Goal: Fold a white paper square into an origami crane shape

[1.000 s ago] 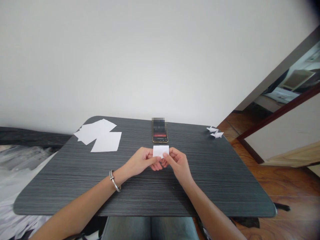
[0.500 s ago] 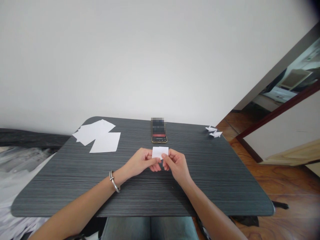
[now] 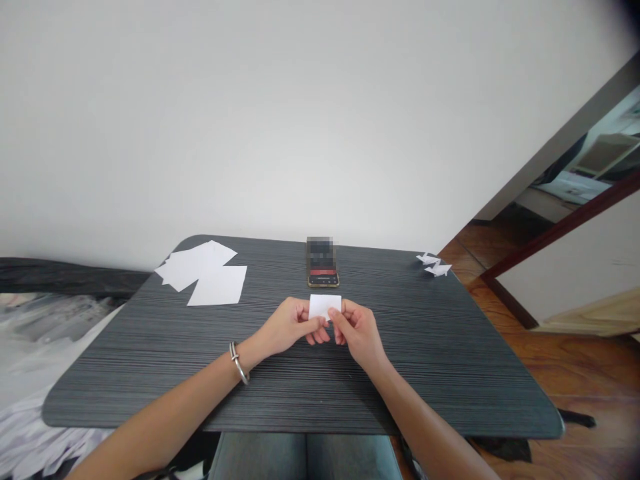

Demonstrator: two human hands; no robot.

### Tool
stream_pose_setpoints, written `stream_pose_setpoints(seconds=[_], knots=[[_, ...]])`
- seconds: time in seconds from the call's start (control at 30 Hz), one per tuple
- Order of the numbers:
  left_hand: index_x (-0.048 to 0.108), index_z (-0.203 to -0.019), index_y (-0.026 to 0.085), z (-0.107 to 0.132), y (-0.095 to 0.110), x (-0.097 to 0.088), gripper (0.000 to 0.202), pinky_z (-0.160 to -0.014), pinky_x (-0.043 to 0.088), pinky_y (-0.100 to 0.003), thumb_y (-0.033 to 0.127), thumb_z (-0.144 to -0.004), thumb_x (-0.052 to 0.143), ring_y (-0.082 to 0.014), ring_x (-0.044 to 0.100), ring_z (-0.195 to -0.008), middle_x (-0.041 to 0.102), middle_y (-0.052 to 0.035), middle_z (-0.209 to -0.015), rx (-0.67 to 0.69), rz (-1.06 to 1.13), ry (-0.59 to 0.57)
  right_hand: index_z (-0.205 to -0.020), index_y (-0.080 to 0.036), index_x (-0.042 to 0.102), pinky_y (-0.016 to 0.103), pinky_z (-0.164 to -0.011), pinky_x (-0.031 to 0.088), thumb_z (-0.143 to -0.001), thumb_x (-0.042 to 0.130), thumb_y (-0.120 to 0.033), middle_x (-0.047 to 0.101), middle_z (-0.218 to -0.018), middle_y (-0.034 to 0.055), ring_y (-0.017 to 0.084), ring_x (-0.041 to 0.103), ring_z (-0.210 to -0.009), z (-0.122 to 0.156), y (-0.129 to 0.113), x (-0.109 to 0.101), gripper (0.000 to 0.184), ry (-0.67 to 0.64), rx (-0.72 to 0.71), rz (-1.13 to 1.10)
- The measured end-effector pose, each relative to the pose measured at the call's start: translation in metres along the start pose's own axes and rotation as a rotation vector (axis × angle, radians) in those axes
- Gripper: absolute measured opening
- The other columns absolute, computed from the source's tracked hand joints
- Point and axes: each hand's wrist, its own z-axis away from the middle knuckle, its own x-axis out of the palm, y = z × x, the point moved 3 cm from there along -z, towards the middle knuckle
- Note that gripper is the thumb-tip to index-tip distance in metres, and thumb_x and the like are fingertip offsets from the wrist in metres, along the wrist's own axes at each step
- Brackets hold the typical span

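Note:
Both hands are raised just above the dark wood-grain table (image 3: 430, 373), holding a small white paper rectangle (image 3: 325, 307) between them. My left hand (image 3: 287, 328) pinches its left edge and lower corner, and my right hand (image 3: 357, 332) grips its right side between thumb and fingers. The fingers of the two hands nearly meet below the paper. A silver bangle (image 3: 239, 363) circles my left wrist. Whether the paper is folded cannot be told.
Several loose white paper sheets (image 3: 205, 275) lie overlapping at the table's far left. A phone (image 3: 323, 263) with a blurred screen stands at the far edge. Two small origami paper birds (image 3: 434, 264) sit at the far right corner. A wall runs behind the table.
Both hands still hold the white paper in about the same grip. The whole scene sits slightly further right and lower in the view, so the camera has shifted a little.

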Motion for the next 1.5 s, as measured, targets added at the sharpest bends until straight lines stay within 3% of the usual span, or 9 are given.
stream_pose_setpoints(seconds=[0.4, 0.5, 0.63, 0.77, 1.2, 1.5], knots=[[0.06, -0.096, 0.01, 0.008, 0.01, -0.007, 0.021, -0.065, 0.048, -0.021, 0.02, -0.08, 0.051, -0.014, 0.063, -0.078, 0.067, -0.0129, -0.092, 0.051, -0.024, -0.288, -0.058, -0.015, 0.052, 0.017, -0.033, 0.031, -0.074, 0.057, -0.04, 0.045, -0.037, -0.0064, 0.006, 0.038, -0.03, -0.004, 0.003, -0.006, 0.03, 0.057, 0.0, -0.02], [0.059, -0.095, 0.01, 0.007, 0.009, -0.005, 0.022, -0.063, 0.048, -0.021, 0.022, -0.079, 0.053, -0.0141, 0.063, -0.076, 0.068, -0.0125, -0.089, 0.053, -0.016, -0.266, -0.058, -0.015, 0.052, 0.017, -0.033, 0.031, -0.074, 0.057, -0.039, 0.045, -0.037, -0.0068, 0.005, 0.038, -0.031, -0.004, 0.003, -0.006, 0.029, 0.051, 0.007, -0.037], [0.059, -0.078, 0.008, 0.001, 0.002, -0.007, 0.021, -0.052, 0.046, -0.019, 0.029, -0.077, 0.055, -0.0116, 0.061, -0.06, 0.068, -0.0094, -0.071, 0.019, -0.061, -0.127, -0.058, -0.016, 0.049, 0.016, -0.035, 0.032, -0.076, 0.055, -0.033, 0.046, -0.039, -0.0066, 0.005, 0.038, -0.033, -0.002, 0.003, -0.001, 0.025, -0.007, 0.026, -0.032], [0.058, -0.071, 0.009, -0.001, 0.0, -0.011, 0.02, -0.046, 0.042, -0.016, 0.028, -0.077, 0.054, -0.0086, 0.057, -0.051, 0.066, -0.0055, -0.061, 0.018, -0.144, -0.064, -0.07, -0.014, 0.057, 0.015, -0.035, 0.032, -0.074, 0.056, -0.026, 0.053, -0.048, -0.0039, 0.006, 0.046, -0.038, -0.002, 0.002, 0.003, 0.013, -0.094, 0.039, 0.025], [0.057, -0.067, 0.01, 0.002, 0.007, -0.021, 0.013, -0.045, 0.04, -0.016, 0.02, -0.075, 0.055, -0.0078, 0.055, -0.044, 0.063, -0.0008, -0.051, -0.034, -0.203, -0.186, -0.073, -0.012, 0.056, 0.02, -0.043, 0.046, -0.076, 0.052, -0.031, 0.058, -0.048, -0.0008, 0.01, 0.056, -0.042, 0.001, 0.003, -0.002, 0.02, -0.295, 0.163, 0.055], [0.058, -0.067, 0.01, 0.002, 0.008, -0.029, 0.013, -0.047, 0.042, -0.017, 0.02, -0.074, 0.055, -0.0088, 0.056, -0.045, 0.064, -0.0011, -0.051, -0.038, -0.245, -0.196, -0.078, -0.014, 0.053, 0.022, -0.044, 0.047, -0.079, 0.046, -0.038, 0.06, -0.059, 0.0015, 0.013, 0.06, -0.054, -0.001, 0.007, -0.004, 0.025, -0.345, 0.219, -0.033]])
